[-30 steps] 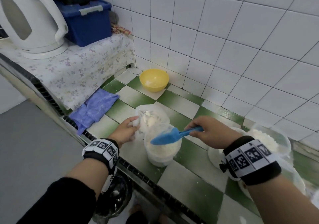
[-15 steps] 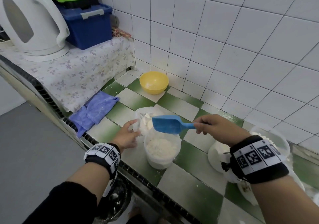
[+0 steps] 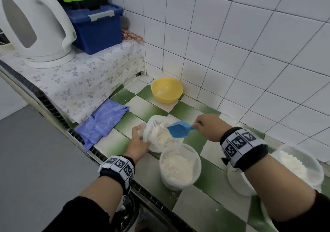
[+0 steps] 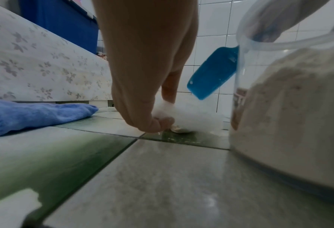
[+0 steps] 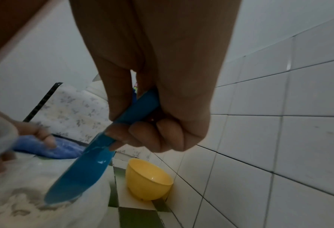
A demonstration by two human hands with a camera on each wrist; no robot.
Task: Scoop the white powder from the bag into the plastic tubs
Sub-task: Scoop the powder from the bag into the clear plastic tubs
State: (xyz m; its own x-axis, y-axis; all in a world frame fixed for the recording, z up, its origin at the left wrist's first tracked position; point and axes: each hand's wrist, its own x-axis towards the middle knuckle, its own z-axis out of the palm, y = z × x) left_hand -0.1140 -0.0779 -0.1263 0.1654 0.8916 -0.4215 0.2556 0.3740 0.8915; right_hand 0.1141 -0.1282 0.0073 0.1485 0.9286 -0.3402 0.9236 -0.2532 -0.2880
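Note:
A clear plastic bag (image 3: 157, 135) of white powder sits open on the green-and-white tiled counter. My left hand (image 3: 138, 142) grips its near edge; the left wrist view shows the left hand (image 4: 152, 117) pinching the plastic low at the counter. My right hand (image 3: 208, 127) holds the handle of a blue scoop (image 3: 179, 129), whose blade tilts down over the bag's mouth. In the right wrist view the scoop (image 5: 80, 177) hangs just above the powder, empty. A plastic tub (image 3: 180, 167) partly filled with powder stands just in front of the bag. A second filled tub (image 3: 301, 167) stands at the right.
A yellow bowl (image 3: 167, 89) stands by the wall corner. A blue cloth (image 3: 101, 123) lies left of the bag. A raised shelf with a flowered cover (image 3: 80, 76) carries a white kettle (image 3: 34, 26) and a blue box (image 3: 97, 28). The counter's front edge (image 3: 100, 157) runs diagonally.
The scoop has moved from above the near tub back over the bag's mouth and tipped downward. My left hand has stayed on the bag.

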